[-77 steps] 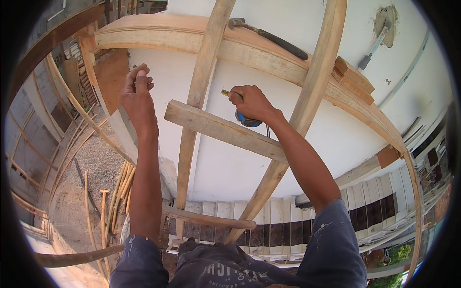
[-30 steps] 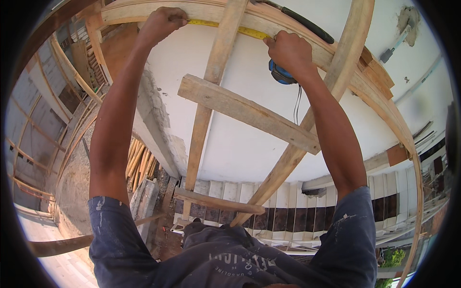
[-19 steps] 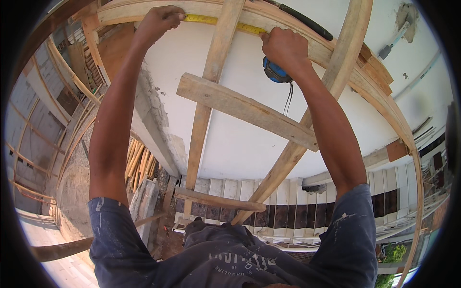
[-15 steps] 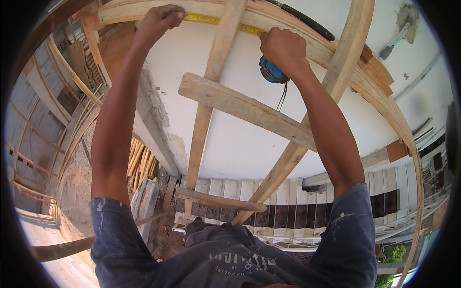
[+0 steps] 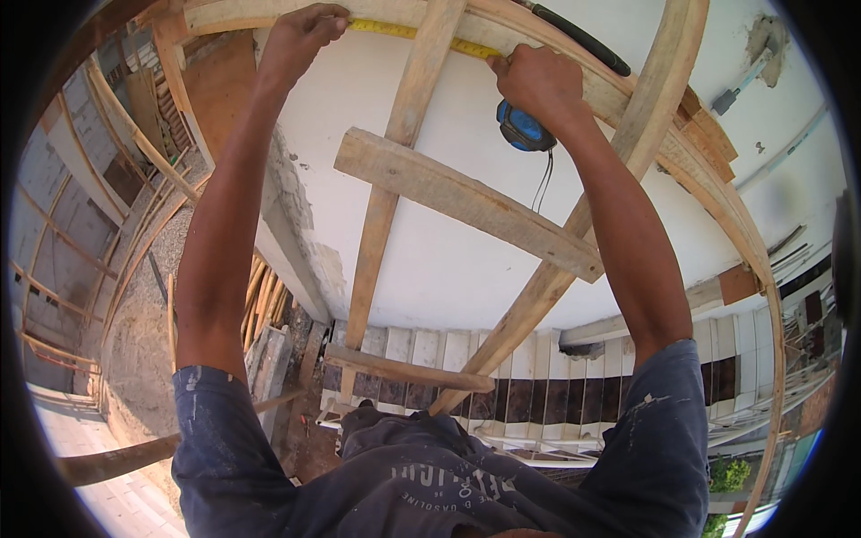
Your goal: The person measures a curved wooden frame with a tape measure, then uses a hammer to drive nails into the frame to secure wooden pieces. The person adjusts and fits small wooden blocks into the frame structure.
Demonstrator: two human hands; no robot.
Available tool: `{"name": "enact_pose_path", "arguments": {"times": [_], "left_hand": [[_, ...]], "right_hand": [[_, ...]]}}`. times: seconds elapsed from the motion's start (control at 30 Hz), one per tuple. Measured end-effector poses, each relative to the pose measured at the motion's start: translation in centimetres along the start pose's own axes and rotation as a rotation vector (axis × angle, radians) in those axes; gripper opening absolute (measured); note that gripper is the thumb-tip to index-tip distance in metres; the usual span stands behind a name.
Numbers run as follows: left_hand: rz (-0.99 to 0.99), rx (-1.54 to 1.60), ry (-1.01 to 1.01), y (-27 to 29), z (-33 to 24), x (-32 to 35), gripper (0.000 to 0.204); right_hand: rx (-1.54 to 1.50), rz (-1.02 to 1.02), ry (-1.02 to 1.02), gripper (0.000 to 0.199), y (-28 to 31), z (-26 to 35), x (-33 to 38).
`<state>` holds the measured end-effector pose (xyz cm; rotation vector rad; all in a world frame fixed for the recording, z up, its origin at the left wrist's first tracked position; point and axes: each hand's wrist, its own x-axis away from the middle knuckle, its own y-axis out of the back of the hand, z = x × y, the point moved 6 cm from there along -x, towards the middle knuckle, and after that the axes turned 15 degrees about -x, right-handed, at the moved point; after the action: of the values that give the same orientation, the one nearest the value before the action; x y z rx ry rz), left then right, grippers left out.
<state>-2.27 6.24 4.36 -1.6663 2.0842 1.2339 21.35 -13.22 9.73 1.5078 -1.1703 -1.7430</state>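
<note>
A yellow tape measure blade (image 5: 384,30) stretches between my two hands along the underside of a wooden beam (image 5: 235,16). My left hand (image 5: 309,34) pinches the blade's far-left end against the beam. My right hand (image 5: 542,82) is closed on the blade's other end, and the blue-and-black tape measure case (image 5: 524,126) hangs below it with a dark wrist cord. Partway along, the blade passes behind the left rail (image 5: 420,76) of a wooden ladder. Some of my right fingers are hidden from view.
The ladder's upper rung (image 5: 466,203) and lower rung (image 5: 408,368) cross between my arms and body. A black-handled tool (image 5: 583,40) lies along the beam. White wall (image 5: 448,269) stands behind, with stairs (image 5: 538,394) below and bamboo poles (image 5: 263,300) at left.
My right hand and the tape measure case have shifted slightly right and up, and a little more blade shows between my hands. My left hand stays at the beam.
</note>
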Motion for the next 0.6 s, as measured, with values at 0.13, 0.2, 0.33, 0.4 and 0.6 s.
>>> {"name": "enact_pose_path", "arguments": {"times": [0.13,0.2,0.33,0.4,0.6], "left_hand": [[-0.083,0.032,-0.045,-0.1,-0.7,0.5,0.040],[-0.121,0.098,0.026,-0.6,-0.4,0.8,0.039],[-0.242,0.390,0.114,-1.9,-0.1,1.5,0.039],[-0.277,0.476,0.152,-2.4,0.1,1.8,0.034],[-0.376,0.794,0.353,-4.3,0.0,2.7,0.026]], "right_hand": [[0.020,-0.006,0.003,0.049,-0.2,0.1,0.0],[0.020,-0.019,0.018,0.048,-0.2,0.2,0.0],[0.005,-0.026,0.037,0.048,-0.1,0.4,0.2],[0.010,-0.023,0.041,0.049,0.0,0.6,0.2],[0.025,0.056,-0.044,0.039,0.2,0.7,0.3]]}}
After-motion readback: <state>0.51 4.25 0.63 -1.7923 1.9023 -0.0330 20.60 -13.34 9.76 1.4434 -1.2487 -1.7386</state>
